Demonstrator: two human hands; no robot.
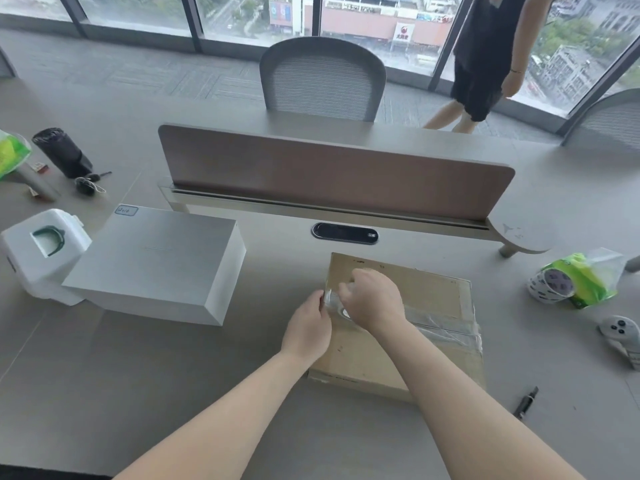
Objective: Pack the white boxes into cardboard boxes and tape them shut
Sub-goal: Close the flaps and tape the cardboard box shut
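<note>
A: Cardboard box point(408, 292), position?
B: On the grey table point(173, 393), right of centre, directly in front of the person. Flaps down, top flat. A wrinkled band of clear tape point(441, 323) runs across the top to the right edge.

A: Left hand point(308, 329)?
B: At the box's left edge. Thumb and fingers pressed together, pinching the tape where it leaves the top.

A: Right hand point(370, 301)?
B: Over the top, just beside the left hand. Fingers curled down round the same tape. Something round and clear shows under the palm; cannot tell whether it is the roll.

A: White box point(156, 261)?
B: One large one, closed, lying flat on the table left of the cardboard box and apart from it. Small label at its far left corner. A white foam block point(41, 275) sits just beside its left side, with a green ring point(52, 237) in its recess.

A: Surroundings?
B: To the right: a plastic bag point(585, 282) of tape rolls, a white controller point(620, 329) near it, a black pen point(525, 402) closer in. Far left: a black tumbler point(62, 152). Behind the desk divider point(332, 174), a mesh chair point(322, 77). A second person point(485, 46) in dark clothes stands by the windows.
</note>
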